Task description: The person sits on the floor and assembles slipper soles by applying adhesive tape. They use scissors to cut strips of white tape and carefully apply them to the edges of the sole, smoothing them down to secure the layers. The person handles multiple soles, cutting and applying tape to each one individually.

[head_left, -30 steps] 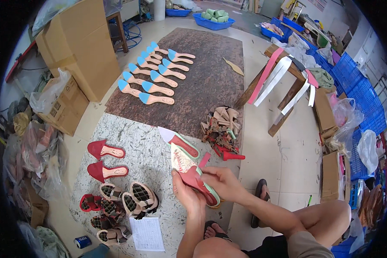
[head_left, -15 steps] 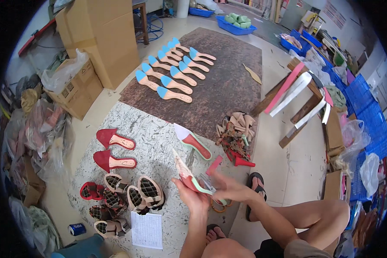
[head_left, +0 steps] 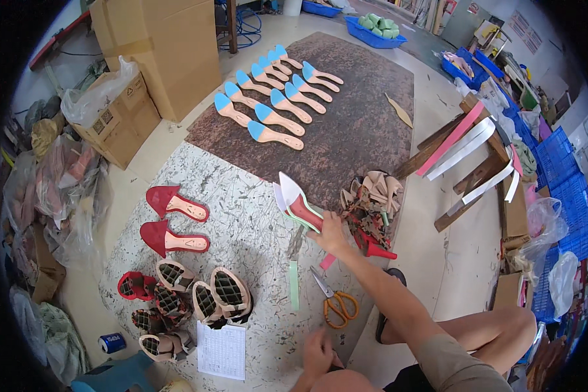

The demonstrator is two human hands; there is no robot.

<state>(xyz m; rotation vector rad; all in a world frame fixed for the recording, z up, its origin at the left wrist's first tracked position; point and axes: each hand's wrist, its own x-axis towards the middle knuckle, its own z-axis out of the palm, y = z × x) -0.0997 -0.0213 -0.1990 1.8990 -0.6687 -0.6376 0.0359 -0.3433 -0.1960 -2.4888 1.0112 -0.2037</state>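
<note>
My right hand (head_left: pixel 331 235) grips the narrow end of a red insole (head_left: pixel 299 208) with a white pointed toe and pale green edging. Its toe lies over a similar insole (head_left: pixel 279 196), mostly hidden underneath. Drawn back by my lap, my left hand (head_left: pixel 318 353) has its fingers curled; whatever they may hold is hidden. Scissors with orange handles (head_left: pixel 336 306) lie on the scratched white board (head_left: pixel 242 202) between my hands. Beside them are a pale green strip (head_left: pixel 294 285) and a small pink piece (head_left: pixel 327 261).
Rows of blue-toed insoles (head_left: pixel 277 136) rest on a dark board (head_left: pixel 209 130). Two red slippers (head_left: pixel 176 236), several sandals (head_left: pixel 228 294) and a paper sheet (head_left: pixel 221 349) lie left. Scraps (head_left: pixel 369 222) and a red cone (head_left: pixel 375 247) lie right, below a wooden stool (head_left: pixel 477 173) hung with strips.
The red insole has left my left hand and moved forward in my right hand onto the other insole. My left hand has pulled back toward my lap, and the scissors now lie uncovered.
</note>
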